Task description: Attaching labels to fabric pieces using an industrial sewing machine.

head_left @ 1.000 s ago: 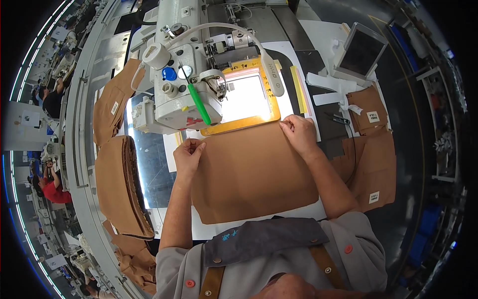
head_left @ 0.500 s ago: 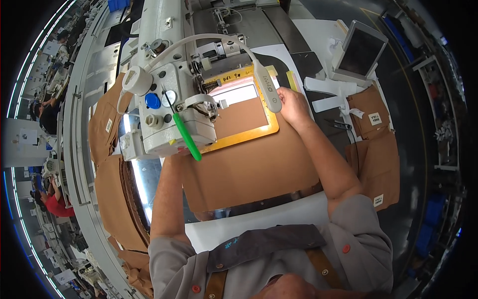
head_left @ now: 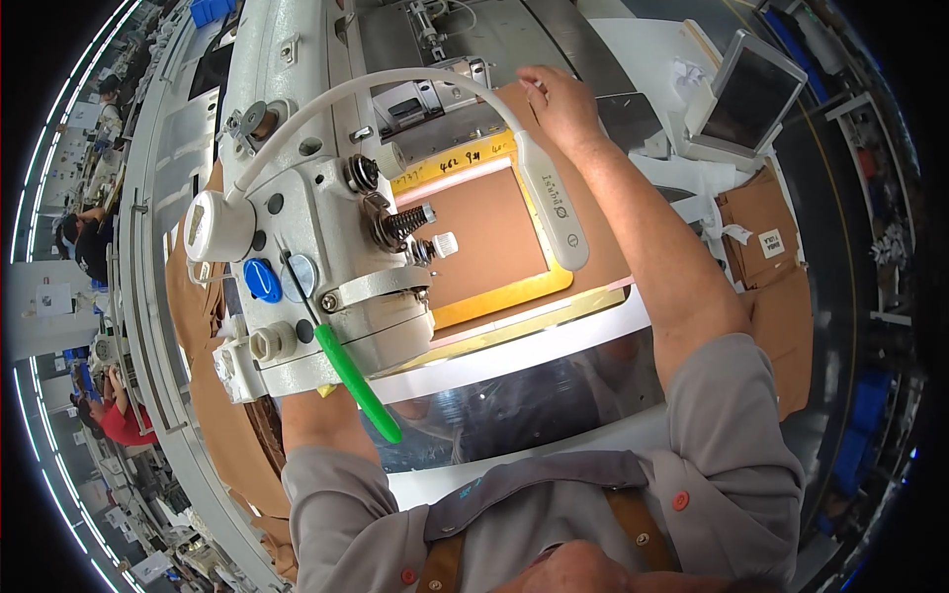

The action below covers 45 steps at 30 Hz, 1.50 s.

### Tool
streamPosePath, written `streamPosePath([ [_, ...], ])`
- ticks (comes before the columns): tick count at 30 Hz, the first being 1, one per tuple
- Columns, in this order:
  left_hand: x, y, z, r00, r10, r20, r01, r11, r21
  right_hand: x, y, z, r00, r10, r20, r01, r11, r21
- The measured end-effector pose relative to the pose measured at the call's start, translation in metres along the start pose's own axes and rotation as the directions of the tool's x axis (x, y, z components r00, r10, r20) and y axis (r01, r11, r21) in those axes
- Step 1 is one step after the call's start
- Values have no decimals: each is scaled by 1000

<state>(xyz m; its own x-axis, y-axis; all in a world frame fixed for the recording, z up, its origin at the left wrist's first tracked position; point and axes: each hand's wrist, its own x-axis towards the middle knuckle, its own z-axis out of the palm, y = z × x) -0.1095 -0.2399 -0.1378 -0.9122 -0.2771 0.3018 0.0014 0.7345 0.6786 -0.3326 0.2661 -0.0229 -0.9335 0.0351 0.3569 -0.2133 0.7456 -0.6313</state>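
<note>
In the head view I had the right hand [head_left: 563,104] stretched far forward, its forearm [head_left: 643,227] slanting up and inward from a grey sleeve, the wrist bent slightly left. Thumb and curled fingers were pinched together on the far edge of a flat brown cloth panel [head_left: 484,237]. That cloth lay under a yellow rectangular frame [head_left: 504,299], showing through its opening and beyond its right side. The left hand was hidden behind a white metal sewing machine head [head_left: 386,316], so I could not tell how its fingers stood; only the left forearm [head_left: 326,425] showed below. A green-handled thin tool [head_left: 356,385] lay slantwise across the machine head near a blue round cap [head_left: 262,280], and a white gooseneck lamp [head_left: 554,208] arched over the frame. Nearer the person I saw a white sheet [head_left: 613,321] and a shiny grey metal tabletop [head_left: 534,395]. To the right stood a dark-screened monitor [head_left: 743,91], with brown folded cloth pieces [head_left: 781,336] below it; another brown cloth stack [head_left: 247,460] sat at the left. Farther left, a co-worker in red [head_left: 124,423] showed among rows of workstations under long light strips [head_left: 49,465].
</note>
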Motion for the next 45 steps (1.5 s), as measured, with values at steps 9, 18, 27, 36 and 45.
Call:
streamPosePath([
  [9, -60, -12, -13, 984, -63, -167, 55, 997, -51, -111, -7, -78, 932, -357, 59, 361, 931, -62],
  [18, -143, 200, -44, 968, 165, 187, -209, 945, 251, -261, -23, -135, 925, -221, 309, 298, 926, -232],
  [27, -157, 198, -43, 955, 80, 286, -192, 901, 389, -278, -12, -127, 932, -246, 267, 317, 910, -266],
  [36, -154, 197, -41, 939, 44, 340, -207, 863, 460, -279, -4, -123, 930, -234, 285, 323, 889, -324],
  [45, -156, 192, -42, 945, 59, 323, -178, 919, 352, -280, -8, -123, 936, -187, 298, 303, 859, -413],
])
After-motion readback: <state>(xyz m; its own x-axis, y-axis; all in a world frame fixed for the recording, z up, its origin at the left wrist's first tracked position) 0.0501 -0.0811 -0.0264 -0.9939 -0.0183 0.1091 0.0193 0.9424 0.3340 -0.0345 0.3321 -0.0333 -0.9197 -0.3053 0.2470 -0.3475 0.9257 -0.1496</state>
